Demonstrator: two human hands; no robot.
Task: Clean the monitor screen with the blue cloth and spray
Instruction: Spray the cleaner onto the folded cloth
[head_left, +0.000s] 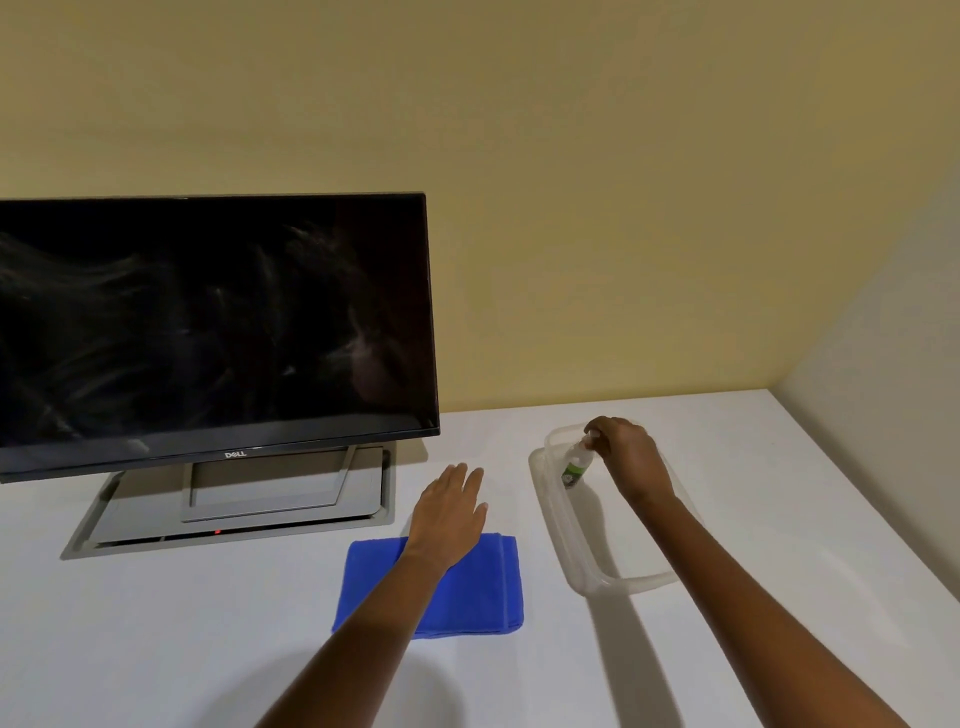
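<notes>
A dark Dell monitor (215, 322) fills the left middle of the frame, its screen streaked with faint smears, standing on a grey stand (270, 486) on the white table (156, 623). Below centre lies the folded blue cloth (467, 592). The left hand (449, 512) is flat above the cloth's far edge, palm down, fingers stretched out and slightly spread, holding nothing. At right centre a clear plastic container (587, 566) sits on the table; inside its far end stands a small spray bottle (577, 465) with a green label. The right hand (626, 449) has its fingertips closed around the bottle's top
</notes>
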